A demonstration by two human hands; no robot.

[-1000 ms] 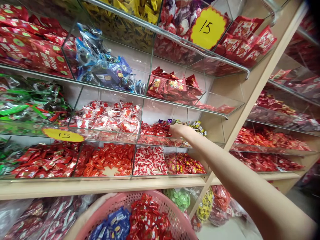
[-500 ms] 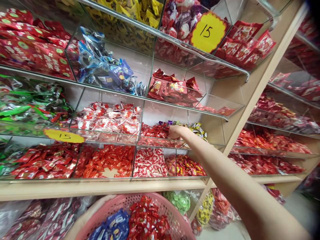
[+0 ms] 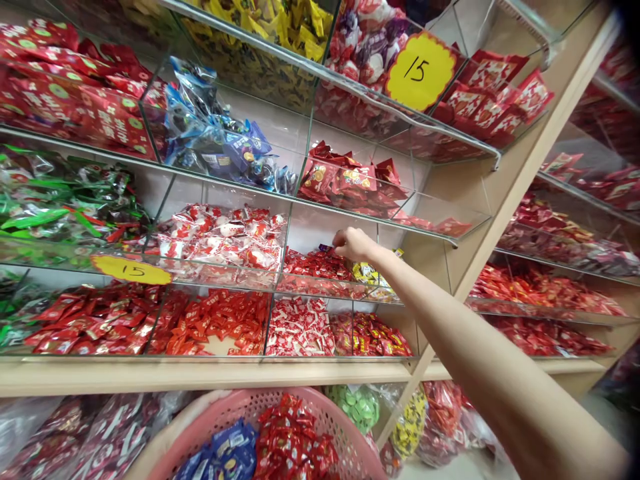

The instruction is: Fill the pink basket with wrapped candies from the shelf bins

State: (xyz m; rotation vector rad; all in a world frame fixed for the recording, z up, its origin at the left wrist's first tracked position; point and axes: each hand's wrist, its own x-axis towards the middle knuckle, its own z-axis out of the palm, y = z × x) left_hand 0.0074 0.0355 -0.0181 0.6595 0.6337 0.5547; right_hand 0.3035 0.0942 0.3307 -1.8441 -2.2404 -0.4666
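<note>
My right hand (image 3: 352,244) reaches into a clear shelf bin of small red-wrapped candies (image 3: 315,265). Its fingers are curled closed, with their tips at a purple-wrapped candy (image 3: 326,249) above the pile. Yellow-and-white wrapped candies (image 3: 367,273) show below and right of the wrist. Low in the view, my left hand (image 3: 203,404) grips the rim of a pink perforated plastic basket (image 3: 345,417) on its left side; the fingertips are hidden. Blue-wrapped candies (image 3: 223,453) and red-wrapped candies (image 3: 295,443) lie in the basket.
Clear dividers and front panels split the shelves into candy bins. Above my hand runs the edge of a higher shelf (image 3: 370,219). A wooden upright (image 3: 480,260) stands right of my hand. Yellow price tags (image 3: 421,71) hang on the fronts. Bagged candies (image 3: 357,405) sit below the shelf.
My right hand has risen slightly out of the red candies, and more of the yellow-and-white candies shows beneath it. The left hand and basket stay nearly still.
</note>
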